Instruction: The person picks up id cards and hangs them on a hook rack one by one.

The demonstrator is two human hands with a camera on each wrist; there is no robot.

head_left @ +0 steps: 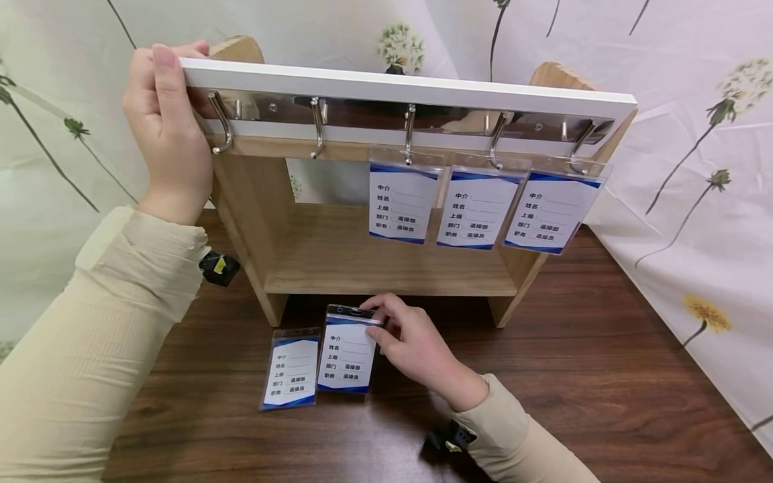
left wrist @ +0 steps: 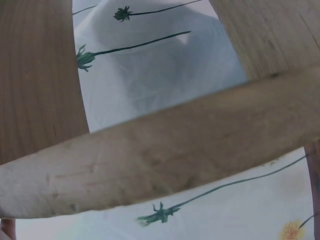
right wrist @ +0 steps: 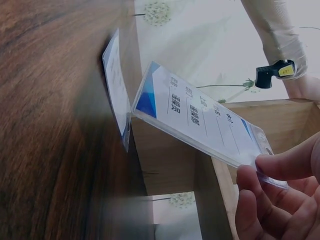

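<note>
My left hand (head_left: 163, 127) grips the left end of a white hook rack (head_left: 362, 77) at the top of a wooden stand (head_left: 386, 248). Down at the table, my right hand (head_left: 417, 342) pinches the upper right corner of a badge (head_left: 345, 355) in a clear holder. In the right wrist view this badge (right wrist: 200, 115) is tilted up off the table between thumb and fingers. Left of it, a second badge (head_left: 290, 372) lies flat. Three more badges, the nearest to the middle being this one (head_left: 403, 201), hang from the middle and right hooks.
Two hooks on the left, such as the end hook (head_left: 222, 124), bear no badge. The stand has a lower shelf (head_left: 386, 268) and stands on a dark wooden table (head_left: 604, 376). Behind it hangs a white cloth (head_left: 664, 54) printed with dandelions.
</note>
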